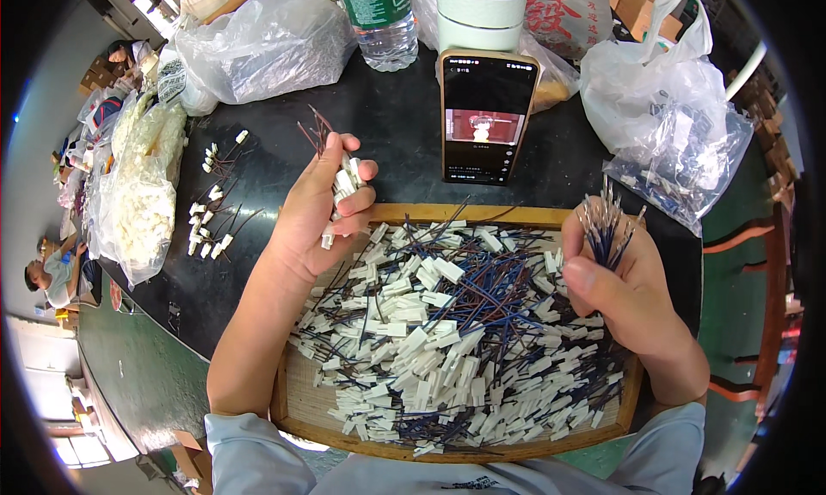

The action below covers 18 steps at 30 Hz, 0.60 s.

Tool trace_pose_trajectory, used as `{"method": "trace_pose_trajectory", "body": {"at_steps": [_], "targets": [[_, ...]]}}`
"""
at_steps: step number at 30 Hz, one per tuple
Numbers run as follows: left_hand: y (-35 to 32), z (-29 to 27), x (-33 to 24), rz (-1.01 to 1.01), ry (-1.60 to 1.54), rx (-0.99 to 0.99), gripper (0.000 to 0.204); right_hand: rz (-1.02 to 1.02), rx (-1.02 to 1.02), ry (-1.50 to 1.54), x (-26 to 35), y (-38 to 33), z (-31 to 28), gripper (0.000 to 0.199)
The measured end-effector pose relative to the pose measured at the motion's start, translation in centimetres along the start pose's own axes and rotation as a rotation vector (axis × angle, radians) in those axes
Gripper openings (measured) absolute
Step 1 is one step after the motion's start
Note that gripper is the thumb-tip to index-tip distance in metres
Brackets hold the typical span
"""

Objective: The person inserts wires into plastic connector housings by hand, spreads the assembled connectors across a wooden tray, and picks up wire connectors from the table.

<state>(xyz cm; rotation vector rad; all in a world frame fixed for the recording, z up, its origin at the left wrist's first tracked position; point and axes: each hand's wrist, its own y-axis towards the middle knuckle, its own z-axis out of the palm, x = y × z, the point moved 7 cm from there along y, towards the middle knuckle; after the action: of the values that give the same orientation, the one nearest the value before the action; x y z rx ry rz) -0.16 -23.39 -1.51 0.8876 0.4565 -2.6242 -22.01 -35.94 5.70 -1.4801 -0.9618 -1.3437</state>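
Observation:
Between the fingers of my left hand [314, 194] is a small bunch of white wire connectors [346, 181], their dark leads poking up past the thumb. My right hand [632, 280] pinches a bundle of dark blue wires [608, 237] whose bare metallic tips fan upward. Both hands hover at the far corners of a wooden-rimmed tray [482, 452]. Heaped in it are many white connectors [430, 357] with blue and brown leads tangled among them.
Loose connectors [202, 224] lie on the black table [258, 151] at left, beside a bag of white parts [142, 211]. A phone [486, 121] leans on a green container [480, 18]. Nearby are a water bottle [380, 26] and plastic bags [645, 91]. People sit at far left.

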Motion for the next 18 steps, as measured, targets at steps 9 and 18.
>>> {"method": "trace_pose_trajectory", "body": {"at_steps": [9,18], "targets": [[-0.1,0.4,0.7,-0.021,-0.001,-0.187,0.018,-0.052,-0.087,0.241,-0.3,0.2,-0.5,0.025],[-0.8,2.2,0.6,-0.05,0.024,-0.001,0.02,-0.061,-0.173,0.177,-0.1,-0.3,-0.3,0.02]]}}
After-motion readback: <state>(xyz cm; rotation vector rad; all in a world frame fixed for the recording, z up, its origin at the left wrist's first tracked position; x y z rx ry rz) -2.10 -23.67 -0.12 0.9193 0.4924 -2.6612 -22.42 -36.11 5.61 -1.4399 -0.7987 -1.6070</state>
